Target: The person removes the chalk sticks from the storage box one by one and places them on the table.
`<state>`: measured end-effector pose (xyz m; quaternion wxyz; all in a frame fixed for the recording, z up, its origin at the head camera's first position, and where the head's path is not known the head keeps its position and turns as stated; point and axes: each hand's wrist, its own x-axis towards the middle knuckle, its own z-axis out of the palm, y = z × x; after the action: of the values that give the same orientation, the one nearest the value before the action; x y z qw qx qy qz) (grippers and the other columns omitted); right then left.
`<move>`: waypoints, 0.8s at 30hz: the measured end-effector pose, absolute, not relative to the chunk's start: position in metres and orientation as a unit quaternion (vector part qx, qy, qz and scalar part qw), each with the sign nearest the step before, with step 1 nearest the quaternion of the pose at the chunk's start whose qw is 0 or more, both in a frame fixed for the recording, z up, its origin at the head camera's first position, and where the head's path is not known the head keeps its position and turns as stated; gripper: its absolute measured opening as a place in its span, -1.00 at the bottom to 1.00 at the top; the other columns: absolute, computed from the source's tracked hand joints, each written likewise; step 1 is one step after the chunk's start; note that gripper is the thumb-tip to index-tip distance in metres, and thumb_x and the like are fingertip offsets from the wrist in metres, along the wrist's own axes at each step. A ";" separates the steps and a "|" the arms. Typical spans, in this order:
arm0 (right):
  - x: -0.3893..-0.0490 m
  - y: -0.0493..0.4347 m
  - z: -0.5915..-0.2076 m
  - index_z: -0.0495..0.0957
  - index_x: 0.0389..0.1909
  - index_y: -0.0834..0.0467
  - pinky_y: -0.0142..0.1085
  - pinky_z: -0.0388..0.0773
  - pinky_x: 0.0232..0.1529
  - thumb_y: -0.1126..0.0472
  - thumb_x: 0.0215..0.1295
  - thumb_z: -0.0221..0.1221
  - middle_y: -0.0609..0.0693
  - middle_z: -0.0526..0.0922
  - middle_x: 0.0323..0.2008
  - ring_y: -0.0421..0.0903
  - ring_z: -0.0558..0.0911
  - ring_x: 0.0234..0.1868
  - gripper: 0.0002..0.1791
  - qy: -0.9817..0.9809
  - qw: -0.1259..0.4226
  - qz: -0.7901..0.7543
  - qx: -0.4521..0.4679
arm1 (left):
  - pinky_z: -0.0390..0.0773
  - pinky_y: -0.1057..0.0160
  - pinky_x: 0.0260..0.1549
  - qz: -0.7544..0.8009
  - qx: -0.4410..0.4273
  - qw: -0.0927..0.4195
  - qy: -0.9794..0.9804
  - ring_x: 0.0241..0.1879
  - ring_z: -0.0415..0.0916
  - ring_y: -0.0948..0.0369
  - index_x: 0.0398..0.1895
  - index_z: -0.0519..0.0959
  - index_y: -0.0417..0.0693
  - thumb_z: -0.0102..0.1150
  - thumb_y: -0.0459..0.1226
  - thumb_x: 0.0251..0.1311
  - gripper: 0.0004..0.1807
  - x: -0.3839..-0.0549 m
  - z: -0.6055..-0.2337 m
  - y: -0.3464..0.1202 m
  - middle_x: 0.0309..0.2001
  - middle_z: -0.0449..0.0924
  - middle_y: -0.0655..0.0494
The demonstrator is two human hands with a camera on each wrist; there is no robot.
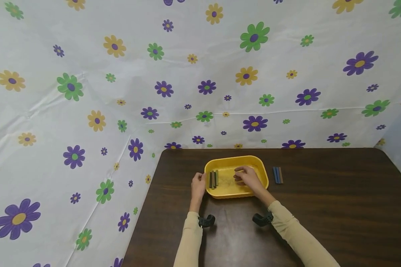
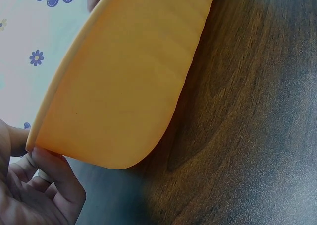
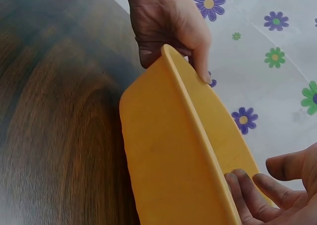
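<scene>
Head view: left grip (image 1: 198, 186) pinches yellow tray edge (image 1: 206, 166); loosely parted right grip (image 1: 248, 178) with bare tray floor (image 1: 226, 180) alongside.

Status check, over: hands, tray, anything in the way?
Left hand grips the yellow tray at its left end. Right hand over the tray, nothing visibly held. Sticks lined up inside; blue and brown sticks outside, right. No obstruction seen.

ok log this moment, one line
left hand pinches yellow tray | right hand over tray | sticks inside tray | more sticks on table

Sticks (image 1: 213, 180) in tray (image 1: 226, 181), seemingly side by side
</scene>
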<state>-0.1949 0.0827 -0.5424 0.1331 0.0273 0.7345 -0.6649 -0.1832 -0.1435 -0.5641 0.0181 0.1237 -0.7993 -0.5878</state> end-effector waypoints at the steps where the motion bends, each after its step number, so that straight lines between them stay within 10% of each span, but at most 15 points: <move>1: -0.196 0.080 -0.543 0.42 0.28 0.48 0.08 0.64 0.04 0.28 0.61 0.03 0.42 0.63 0.01 0.33 0.65 0.03 -0.60 0.734 0.135 -0.665 0.027 | 0.35 0.28 -0.60 -0.587 0.124 0.018 -0.800 -0.61 0.28 0.23 -0.09 0.53 -0.33 -0.02 -0.18 0.63 -0.68 -0.184 -0.565 -0.144 -0.50 0.35 0.07; 24: -0.207 0.040 -0.556 0.47 0.20 0.49 -0.07 0.65 -0.26 0.37 0.48 0.10 0.41 0.67 -0.12 0.24 0.68 -0.22 -0.63 0.755 0.129 -0.641 0.041 | 0.36 0.31 -0.64 -0.588 0.140 0.025 -0.796 -0.62 0.31 0.23 -0.15 0.54 -0.23 0.03 -0.17 0.60 -0.73 -0.185 -0.566 -0.143 -0.48 0.39 0.06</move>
<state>-0.2071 0.0401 -0.5555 0.1294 0.0412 0.7552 -0.6413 -0.1846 -0.1429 -0.5663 0.0251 0.1402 -0.7961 -0.5882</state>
